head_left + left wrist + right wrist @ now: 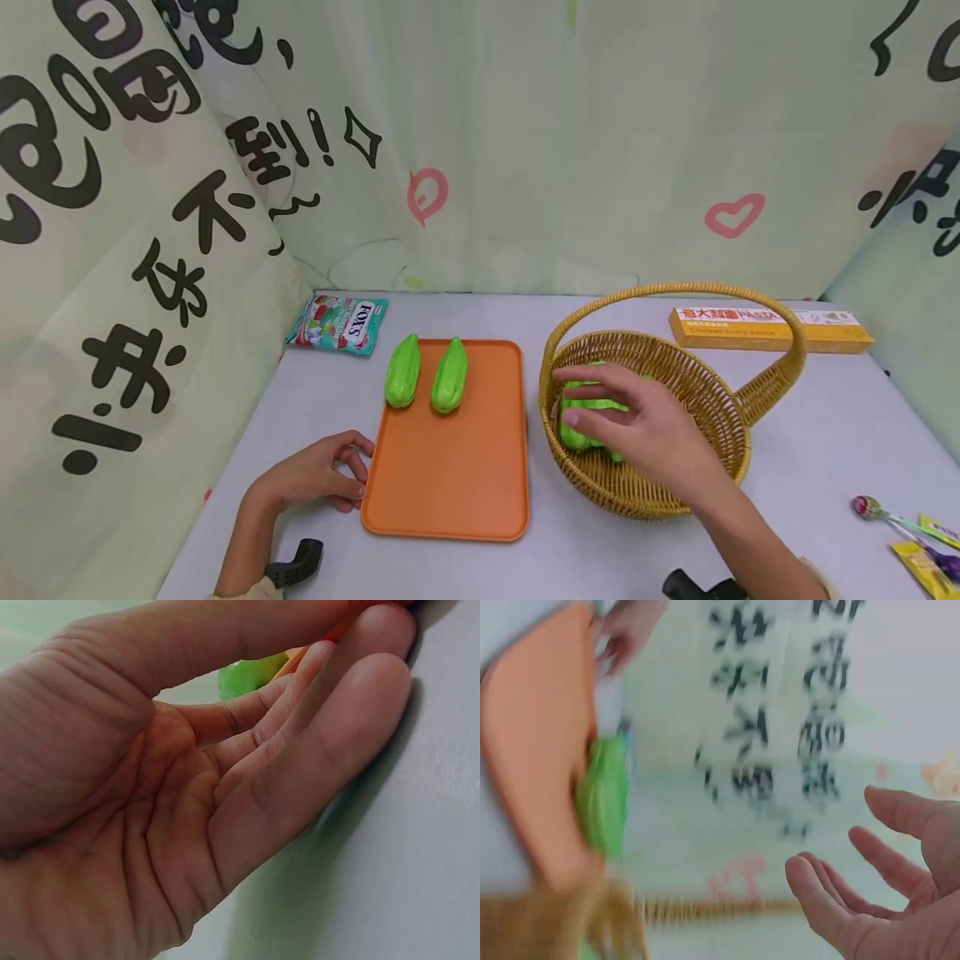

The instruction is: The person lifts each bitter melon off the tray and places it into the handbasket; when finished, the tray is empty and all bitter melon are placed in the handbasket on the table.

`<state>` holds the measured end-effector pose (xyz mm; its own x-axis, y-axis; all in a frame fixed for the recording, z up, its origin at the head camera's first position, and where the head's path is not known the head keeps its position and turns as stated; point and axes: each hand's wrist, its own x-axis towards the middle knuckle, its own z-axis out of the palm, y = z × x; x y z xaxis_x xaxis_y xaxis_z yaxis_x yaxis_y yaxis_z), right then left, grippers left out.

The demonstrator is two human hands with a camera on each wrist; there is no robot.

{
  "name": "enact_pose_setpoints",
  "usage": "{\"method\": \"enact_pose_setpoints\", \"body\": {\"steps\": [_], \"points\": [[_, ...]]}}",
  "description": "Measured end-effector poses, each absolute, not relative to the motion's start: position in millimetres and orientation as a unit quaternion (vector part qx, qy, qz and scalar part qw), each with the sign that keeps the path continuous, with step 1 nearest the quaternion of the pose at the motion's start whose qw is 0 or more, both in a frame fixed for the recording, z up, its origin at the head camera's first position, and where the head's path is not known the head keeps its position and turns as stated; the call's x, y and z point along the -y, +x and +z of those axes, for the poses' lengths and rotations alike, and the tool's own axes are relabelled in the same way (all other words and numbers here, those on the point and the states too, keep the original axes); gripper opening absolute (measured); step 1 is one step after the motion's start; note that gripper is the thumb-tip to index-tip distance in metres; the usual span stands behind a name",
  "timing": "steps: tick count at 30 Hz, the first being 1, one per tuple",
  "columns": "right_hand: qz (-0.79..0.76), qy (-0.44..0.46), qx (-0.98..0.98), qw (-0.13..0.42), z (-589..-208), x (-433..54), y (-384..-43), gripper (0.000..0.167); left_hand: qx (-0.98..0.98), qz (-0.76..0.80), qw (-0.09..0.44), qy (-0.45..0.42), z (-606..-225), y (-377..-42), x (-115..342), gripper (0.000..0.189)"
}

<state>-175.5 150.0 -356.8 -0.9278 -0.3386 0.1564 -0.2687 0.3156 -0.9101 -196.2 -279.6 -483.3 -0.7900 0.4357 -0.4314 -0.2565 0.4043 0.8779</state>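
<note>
Two glossy green ridged vegetables (403,372) (450,376) lie side by side at the far end of an orange tray (450,475); the left one overlaps the tray's corner. My left hand (322,471) rests on the table at the tray's left edge, fingers relaxed and fingertips right at the rim. Over the wicker basket (645,496) my right hand (637,421) hovers with loosely spread fingers, nothing between them in the right wrist view. More green vegetables (581,429) lie inside the basket, partly hidden under that hand.
The basket's tall handle (675,289) arches over it. Behind stand a teal candy bag (341,323) at left and a yellow pasta box (772,331) at right. A lollipop (867,507) and small yellow packets (922,567) lie front right. Printed curtains (525,167) enclose the table.
</note>
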Motion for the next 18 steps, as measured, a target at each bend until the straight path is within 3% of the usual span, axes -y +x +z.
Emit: {"method": "enact_pose_setpoints", "body": {"steps": [6, 18], "points": [[-0.595, -0.214, -0.771, 0.078, -364, -81, -185, 0.044, -0.772, 0.546, 0.319, 0.062, -481, -195, 281, 0.05], [-0.565, -0.095, -0.819, 0.026, -422, -8, -250, 0.038, -0.773, 0.545, 0.318, 0.068, -481, -195, 279, 0.05]]}}
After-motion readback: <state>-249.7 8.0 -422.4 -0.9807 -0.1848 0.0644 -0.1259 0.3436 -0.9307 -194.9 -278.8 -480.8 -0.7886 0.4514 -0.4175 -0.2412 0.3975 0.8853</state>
